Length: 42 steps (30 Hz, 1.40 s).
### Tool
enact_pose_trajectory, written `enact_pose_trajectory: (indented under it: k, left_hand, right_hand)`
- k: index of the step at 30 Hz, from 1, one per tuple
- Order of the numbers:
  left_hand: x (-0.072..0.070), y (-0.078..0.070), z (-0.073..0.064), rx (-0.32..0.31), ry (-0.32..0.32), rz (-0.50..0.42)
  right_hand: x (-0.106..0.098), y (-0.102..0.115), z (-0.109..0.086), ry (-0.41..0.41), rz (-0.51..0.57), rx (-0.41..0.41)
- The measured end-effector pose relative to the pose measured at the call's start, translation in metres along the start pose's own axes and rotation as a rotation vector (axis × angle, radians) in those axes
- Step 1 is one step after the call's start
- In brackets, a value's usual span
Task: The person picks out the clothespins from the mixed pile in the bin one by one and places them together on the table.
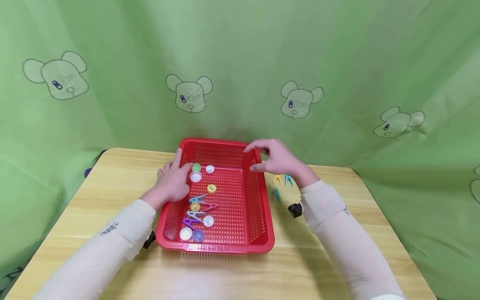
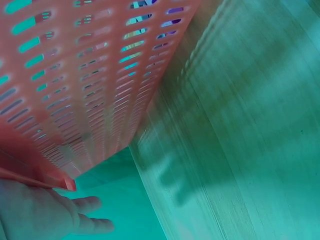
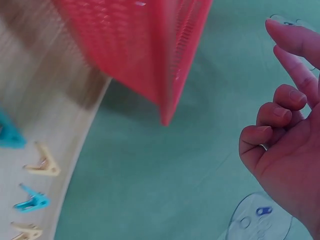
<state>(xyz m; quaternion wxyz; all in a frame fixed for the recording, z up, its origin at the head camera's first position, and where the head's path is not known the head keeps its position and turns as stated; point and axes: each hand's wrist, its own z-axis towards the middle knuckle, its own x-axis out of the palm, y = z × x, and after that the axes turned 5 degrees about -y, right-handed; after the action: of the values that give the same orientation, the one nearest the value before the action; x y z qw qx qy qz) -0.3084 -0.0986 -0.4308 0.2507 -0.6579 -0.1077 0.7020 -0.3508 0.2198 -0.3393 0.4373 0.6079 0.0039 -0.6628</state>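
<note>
A red plastic basket (image 1: 256,248) with slotted walls stands on the table. My left hand (image 1: 170,183) grips its left rim, thumb inside close to a green bottle cap (image 1: 196,167) and other fingers outside. Whether the thumb touches that cap, I cannot tell. In the left wrist view, two fingers of the left hand (image 2: 47,215) stretch past the rim. Above the basket's back right corner hovers my right hand (image 1: 277,157), thumb and index finger spread apart. In the right wrist view, the right hand (image 3: 287,135) holds nothing; its other fingers curl loosely.
Along the basket's left half lie several caps, including a yellow one (image 1: 211,188) and a blue-purple one (image 1: 198,236), and several clothespins such as a purple one (image 1: 189,223). Right of it on the table (image 1: 337,233) are yellow (image 1: 277,179) and blue (image 1: 288,180) clothespins. A green curtain (image 1: 240,50) hangs behind.
</note>
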Motion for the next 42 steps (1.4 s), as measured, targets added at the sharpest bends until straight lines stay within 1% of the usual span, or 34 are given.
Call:
enact_pose_trajectory:
  k: [5,9,14,19,24,29,32,35,39,42]
  left_hand:
    - [0.000,0.001,0.001,0.001,-0.009,0.006]
    - [-0.001,0.001,0.003,0.005,-0.004,0.025]
    - [0.000,0.001,0.003,-0.004,0.004,0.026]
    - [0.000,0.001,0.003,0.003,0.003,0.026]
    - [-0.001,0.004,0.003,-0.001,0.002,0.024]
    - [-0.001,0.004,0.004,0.007,-0.002,0.021]
    - [-0.001,0.004,0.005,0.007,-0.002,0.027]
    - [-0.002,0.004,0.006,0.006,-0.001,0.030]
    - [-0.001,0.004,0.006,0.004,0.002,0.037]
    - [-0.001,0.005,0.006,0.002,0.004,0.045]
  right_hand:
    - [0.002,0.014,0.014,0.012,-0.013,-0.025]
    - [0.006,0.021,0.023,0.035,-0.012,-0.035]
    - [0.015,0.025,0.031,0.064,-0.018,-0.052]
    - [0.027,0.028,0.038,0.092,-0.022,-0.085]
    - [0.042,0.034,0.047,0.135,0.009,-0.103]
    - [0.054,0.038,0.054,0.165,0.030,-0.114]
    - [0.061,0.040,0.057,0.202,0.047,-0.123]
    - [0.067,0.039,0.060,0.247,0.078,-0.104]
    - [0.076,0.038,0.062,0.285,0.107,-0.113]
    - [0.080,0.036,0.063,0.302,0.110,-0.129]
